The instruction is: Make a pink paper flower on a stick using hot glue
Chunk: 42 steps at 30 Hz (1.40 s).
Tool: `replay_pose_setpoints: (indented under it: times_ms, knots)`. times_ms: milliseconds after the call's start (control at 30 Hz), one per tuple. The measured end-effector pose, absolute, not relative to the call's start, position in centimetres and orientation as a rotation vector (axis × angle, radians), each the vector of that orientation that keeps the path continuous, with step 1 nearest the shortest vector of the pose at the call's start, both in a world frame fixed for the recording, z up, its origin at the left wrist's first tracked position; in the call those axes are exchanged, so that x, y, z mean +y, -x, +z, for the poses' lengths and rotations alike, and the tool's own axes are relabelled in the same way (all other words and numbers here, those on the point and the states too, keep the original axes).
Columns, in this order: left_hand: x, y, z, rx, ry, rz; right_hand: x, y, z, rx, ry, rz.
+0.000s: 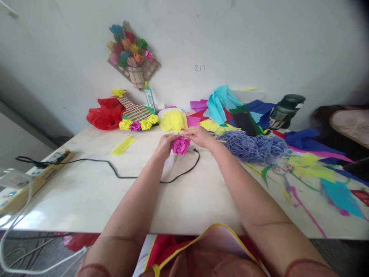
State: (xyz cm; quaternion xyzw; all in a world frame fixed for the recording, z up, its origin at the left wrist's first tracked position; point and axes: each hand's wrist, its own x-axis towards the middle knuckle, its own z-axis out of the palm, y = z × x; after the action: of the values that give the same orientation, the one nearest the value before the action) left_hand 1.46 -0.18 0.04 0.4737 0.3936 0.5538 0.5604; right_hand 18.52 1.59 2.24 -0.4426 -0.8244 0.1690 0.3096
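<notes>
A magenta paper flower (180, 146) is held above the middle of the table, between both hands. My left hand (166, 144) has its fingers closed at the flower's left upper side. From the right, my right hand (199, 136) reaches over the flower's top, its fingers pinched together close to the left fingertips. What exactly the right fingertips grip is too small to make out. Just behind the hands lies yellow crepe paper (173, 120). A black cable (184, 171) runs over the table below the flower.
At the back left stands a stick-and-paper guitar (137, 111) with red crepe paper (105, 113). A yellow strip (123, 145) and a power strip (49, 173) lie left. To the right are tangled blue-grey strands (253, 148), a phone (244, 122), a dark bottle (286, 111) and paper scraps.
</notes>
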Motion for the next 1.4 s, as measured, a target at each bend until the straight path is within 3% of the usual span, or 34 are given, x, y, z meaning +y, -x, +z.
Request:
replay_pose_setpoints:
  times_ms: [767,1400]
  knots:
    - [-0.1,-1.5,0.0,0.937,-1.074,1.301,0.7,-18.4,3.1,-2.363,1.271,0.146]
    - [-0.4,-1.5,0.2,0.937,-1.125,1.285,-0.1,-17.7,3.9,-2.289,1.398,0.174]
